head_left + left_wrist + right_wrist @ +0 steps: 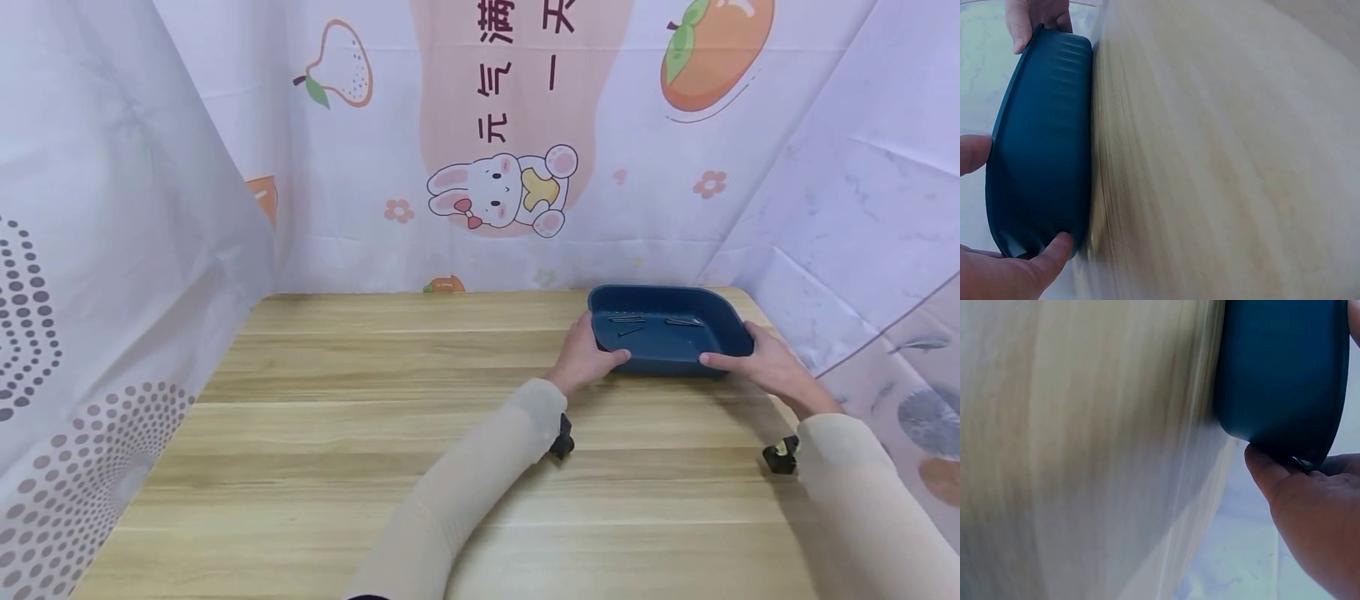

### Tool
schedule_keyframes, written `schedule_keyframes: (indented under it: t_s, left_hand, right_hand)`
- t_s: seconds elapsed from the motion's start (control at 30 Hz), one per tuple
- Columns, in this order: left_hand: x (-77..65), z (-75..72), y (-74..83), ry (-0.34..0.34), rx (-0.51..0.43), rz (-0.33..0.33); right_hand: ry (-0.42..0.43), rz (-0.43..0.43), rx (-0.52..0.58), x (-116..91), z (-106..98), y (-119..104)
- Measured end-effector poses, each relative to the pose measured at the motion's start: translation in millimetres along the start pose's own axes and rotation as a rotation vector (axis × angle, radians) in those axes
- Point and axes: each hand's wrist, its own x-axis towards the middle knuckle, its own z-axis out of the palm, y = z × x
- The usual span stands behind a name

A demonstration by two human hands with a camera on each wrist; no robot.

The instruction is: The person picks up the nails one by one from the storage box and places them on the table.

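Observation:
A dark blue plastic basin [666, 367] with rounded corners is at the far right of the table. Its inside shows several thin dark lines; I cannot tell whether they are slots or loose pieces. My left hand [587, 354] grips the left end by the rim, its thumb over the near wall. At the opposite end my right hand [765, 362] holds the rim in the same way. In the left wrist view the teal-looking basin [1041, 144] has its underside close to the wood. The right wrist view shows the right hand [1316, 512] at a corner.
A wood-grain table [315, 450] extends to the left and front. Behind it hangs a printed curtain [337, 183] with fruit and a rabbit; further sheets hang at both sides. Small black devices [782, 456] sit at both wrists.

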Motion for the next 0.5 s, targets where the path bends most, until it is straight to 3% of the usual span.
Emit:
schedule_keyframes:
  t_s: [0.5]
  left_hand:
    - [1.7,1.2,-2.6,0.013,-0.012,0.004]
  right_hand:
    - [-0.004,0.0,0.035,-1.4,2.8,-0.2]
